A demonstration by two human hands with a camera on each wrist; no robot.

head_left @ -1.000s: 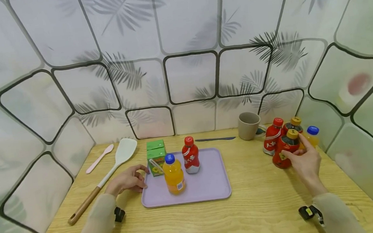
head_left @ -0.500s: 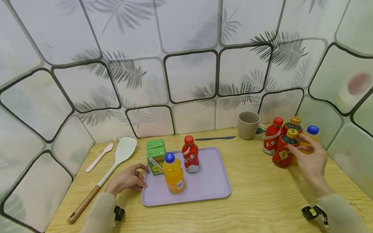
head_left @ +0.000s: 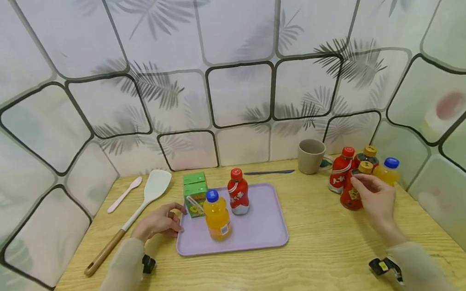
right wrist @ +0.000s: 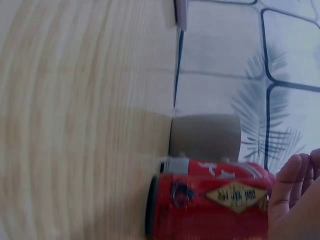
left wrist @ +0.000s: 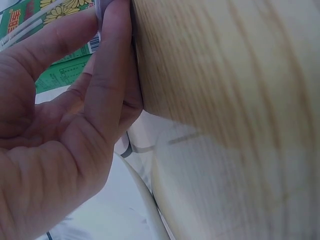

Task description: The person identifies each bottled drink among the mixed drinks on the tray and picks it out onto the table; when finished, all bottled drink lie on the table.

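My left hand pinches the left rim of the lilac tray; the left wrist view shows its fingertips on that rim. On the tray stand green drink cartons, an orange juice bottle with a blue cap, and a red-wrapped bottle. My right hand hovers at the neck of a red-labelled bottle with a yellow cap, its fingers loosely bent. In the right wrist view that hand is beside the bottle's top and hides its cap; contact is unclear.
Around that bottle stand another red bottle, a second yellow-capped one and a blue-capped juice bottle. A beige mug and dark knife lie behind. At left are a pink spoon and a spatula.
My right hand first drew back rightward from the yellow-capped bottle, then came left again in front of its neck. The blue-capped bottle shows more now. My left hand and the tray have stayed put.
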